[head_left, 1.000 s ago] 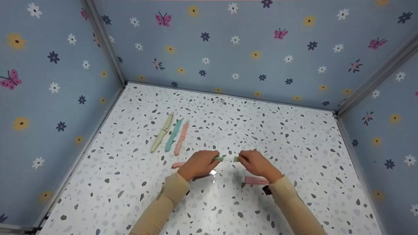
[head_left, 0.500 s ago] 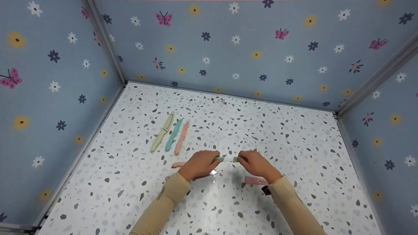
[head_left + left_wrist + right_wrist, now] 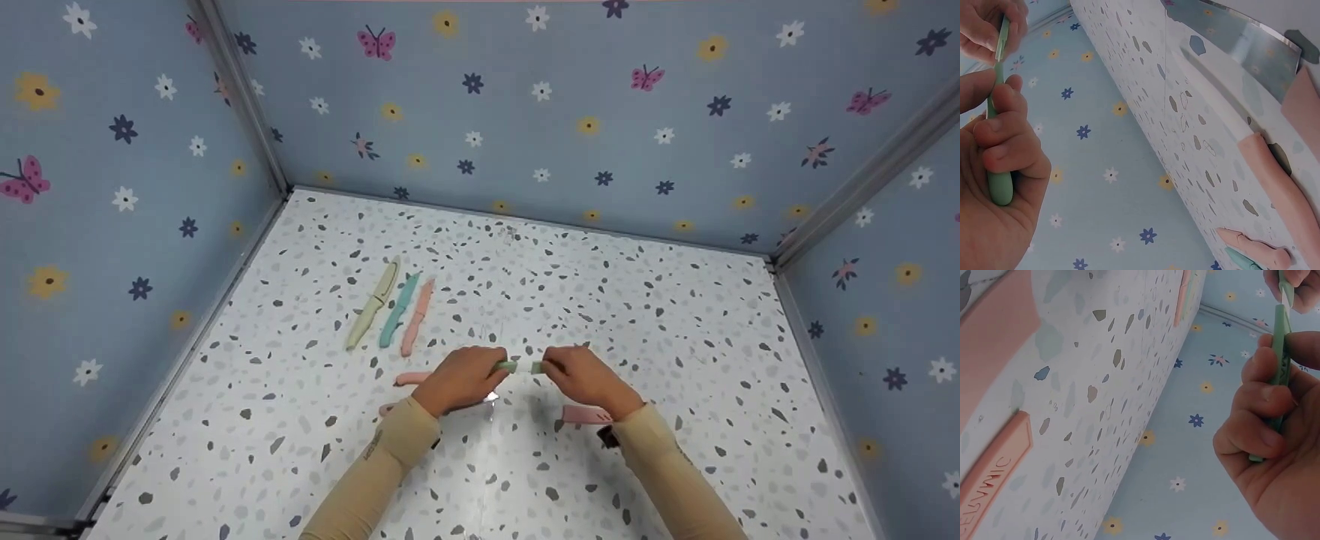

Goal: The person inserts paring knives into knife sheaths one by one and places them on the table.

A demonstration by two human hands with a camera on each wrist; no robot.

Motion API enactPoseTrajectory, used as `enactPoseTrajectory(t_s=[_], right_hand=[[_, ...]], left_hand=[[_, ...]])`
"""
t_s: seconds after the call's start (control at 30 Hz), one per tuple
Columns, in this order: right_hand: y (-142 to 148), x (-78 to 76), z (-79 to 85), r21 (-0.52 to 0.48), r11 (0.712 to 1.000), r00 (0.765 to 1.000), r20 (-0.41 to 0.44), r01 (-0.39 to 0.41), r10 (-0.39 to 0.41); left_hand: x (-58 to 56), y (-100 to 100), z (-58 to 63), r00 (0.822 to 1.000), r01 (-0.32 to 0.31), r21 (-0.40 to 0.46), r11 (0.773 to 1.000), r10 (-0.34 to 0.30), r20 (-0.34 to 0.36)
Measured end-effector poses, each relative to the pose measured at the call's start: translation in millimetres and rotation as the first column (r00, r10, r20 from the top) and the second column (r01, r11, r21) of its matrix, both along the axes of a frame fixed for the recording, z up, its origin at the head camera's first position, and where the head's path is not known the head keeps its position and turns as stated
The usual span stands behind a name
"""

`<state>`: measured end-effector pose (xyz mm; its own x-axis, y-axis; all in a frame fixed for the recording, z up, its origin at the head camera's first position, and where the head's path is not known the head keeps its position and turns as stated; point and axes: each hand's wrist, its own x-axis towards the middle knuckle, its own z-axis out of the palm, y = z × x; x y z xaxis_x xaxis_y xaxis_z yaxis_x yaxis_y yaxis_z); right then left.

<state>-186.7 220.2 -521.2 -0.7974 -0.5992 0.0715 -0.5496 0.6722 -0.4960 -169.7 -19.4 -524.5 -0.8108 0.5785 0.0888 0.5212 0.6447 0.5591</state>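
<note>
Three knives [image 3: 400, 309] on table [image 3: 660, 322], beyond left hand [image 3: 463, 377].

"CERAMIC" on pink sheath [image 3: 998, 472]; lettering on green sheath [image 3: 1279, 336] partly hidden.

smooth plastic-looking green handle [image 3: 1000, 188], smooth green sheath [image 3: 1279, 343], matt cloth sleeve [image 3: 364, 480], glossy tabletop [image 3: 637, 315], mirror-bright metal blade [image 3: 1241, 44]

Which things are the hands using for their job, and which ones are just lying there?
In use:
left hand, holding the green knife by its handle
right hand, holding the green sheath

Just lying there:
cream knife
teal knife
pink knife
white-bladed knife with a pink handle
shiny blade
pink piece marked CERAMIC
</note>
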Motion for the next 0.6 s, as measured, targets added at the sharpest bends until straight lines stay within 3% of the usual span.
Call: enactPoseTrajectory(t_s=[0.6], right_hand=[[-6.9,0.7,3.6,0.009,1.0,1.0,0.025,0.001,-0.001]], left_hand=[[-1.0,3.7,-0.5,1.0,-0.013,-0.021,1.0,0.013,0.023]])
